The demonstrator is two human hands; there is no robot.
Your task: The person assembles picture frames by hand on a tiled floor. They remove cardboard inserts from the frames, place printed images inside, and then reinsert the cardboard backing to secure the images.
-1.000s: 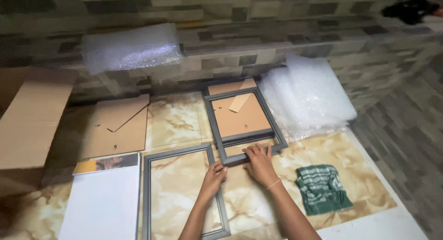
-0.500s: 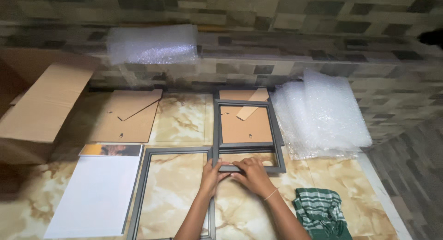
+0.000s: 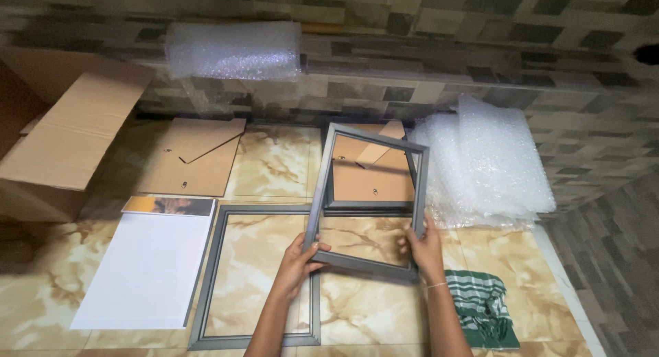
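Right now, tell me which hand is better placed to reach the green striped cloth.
Right. The right hand grips the lifted frame at its lower right corner, just above the cloth. The left hand holds the opposite corner, farther away.

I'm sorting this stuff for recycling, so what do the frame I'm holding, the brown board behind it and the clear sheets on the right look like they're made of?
Lifted frame: grey, faintly streaked matte moulding, probably plastic or painted wood; unclear which.
Backing board: flat brown fibreboard or card with a folding stand.
Clear sheets: bubble wrap, with a translucent dimpled surface.
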